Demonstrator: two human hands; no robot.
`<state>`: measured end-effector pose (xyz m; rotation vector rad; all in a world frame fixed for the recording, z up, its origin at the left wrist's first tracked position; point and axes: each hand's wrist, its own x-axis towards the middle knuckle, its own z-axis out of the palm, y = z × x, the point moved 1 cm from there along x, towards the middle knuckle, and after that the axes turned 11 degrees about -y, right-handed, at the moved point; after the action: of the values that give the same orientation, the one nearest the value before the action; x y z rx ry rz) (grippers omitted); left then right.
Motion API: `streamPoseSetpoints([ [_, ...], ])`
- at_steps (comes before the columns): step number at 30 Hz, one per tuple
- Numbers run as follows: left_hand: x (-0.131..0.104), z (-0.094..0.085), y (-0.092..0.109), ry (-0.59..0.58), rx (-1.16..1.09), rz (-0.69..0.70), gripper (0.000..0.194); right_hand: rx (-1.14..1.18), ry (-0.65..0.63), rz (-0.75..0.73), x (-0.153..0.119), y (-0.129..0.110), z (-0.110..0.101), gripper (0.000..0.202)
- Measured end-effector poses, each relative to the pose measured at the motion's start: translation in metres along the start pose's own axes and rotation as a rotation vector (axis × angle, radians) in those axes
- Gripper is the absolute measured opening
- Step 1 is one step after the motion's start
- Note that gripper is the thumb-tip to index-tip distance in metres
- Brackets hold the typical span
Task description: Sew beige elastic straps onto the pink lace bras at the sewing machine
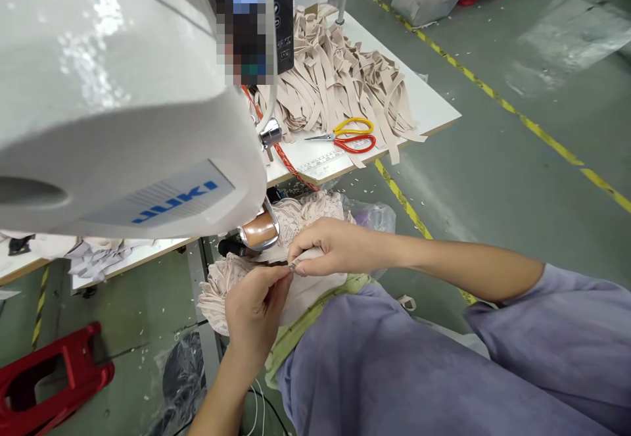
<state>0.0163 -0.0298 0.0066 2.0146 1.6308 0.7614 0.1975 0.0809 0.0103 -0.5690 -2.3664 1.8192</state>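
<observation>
My left hand (257, 304) is closed in a pinch, its fingertips meeting those of my right hand (323, 248). Between them is a small edge of pale fabric (311, 254); its exact shape is mostly covered by my fingers. Pale pink lace fabric (221, 291) lies bunched to the left of my hands. More lace (315, 207) is heaped just beyond them. Over my lap is a light green cloth (296, 337). The white sewing machine head (123, 114) fills the upper left, its rounded metal end (261, 229) close to my hands.
Beige fabric strips (335, 74) are piled on a white table (434, 117). Scissors (355, 137) with yellow and red handles lie at its front, near a printed ruler (323, 162). A red stool (59, 377) stands lower left. Yellow tape (473, 81) marks the floor.
</observation>
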Motion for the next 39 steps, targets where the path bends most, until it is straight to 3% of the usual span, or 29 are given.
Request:
streamPoseSetpoints([
  [5,0.006,-0.005,-0.001,-0.129,-0.002,-0.076,0.019,-0.033,-0.015,-0.010,0.000,-0.001,-0.002,0.016],
  [9,0.010,-0.004,-0.007,-0.273,0.120,0.013,0.019,-0.038,-0.051,-0.001,-0.001,0.001,-0.002,0.015],
  [16,0.011,0.002,-0.007,-0.153,0.308,0.112,0.028,-0.140,0.116,-0.047,-0.004,-0.005,0.003,0.014],
  [20,0.015,-0.001,-0.006,-0.146,0.193,0.012,0.023,-0.224,0.111,-0.079,0.007,-0.013,-0.007,0.013],
  [23,0.016,-0.006,-0.015,0.003,0.195,-0.096,0.013,-0.323,0.077,-0.069,0.023,-0.017,-0.021,0.017],
  [26,0.014,-0.010,-0.030,0.115,0.365,0.070,0.022,-0.409,0.079,-0.010,0.040,-0.019,-0.033,0.023],
  [29,0.014,-0.013,-0.045,0.086,0.526,0.321,0.045,-0.435,0.046,0.043,0.050,-0.024,-0.039,0.029],
  [33,0.018,-0.015,-0.050,0.057,0.636,0.368,0.059,-0.505,0.018,0.088,0.051,-0.027,-0.040,0.033],
  [35,0.020,-0.015,-0.043,0.058,0.686,0.317,0.053,-0.562,0.093,0.033,0.047,-0.022,-0.034,0.027],
  [39,0.024,-0.018,-0.027,-0.006,0.775,0.169,0.037,-0.761,0.460,-0.185,0.036,-0.001,-0.011,0.022],
])
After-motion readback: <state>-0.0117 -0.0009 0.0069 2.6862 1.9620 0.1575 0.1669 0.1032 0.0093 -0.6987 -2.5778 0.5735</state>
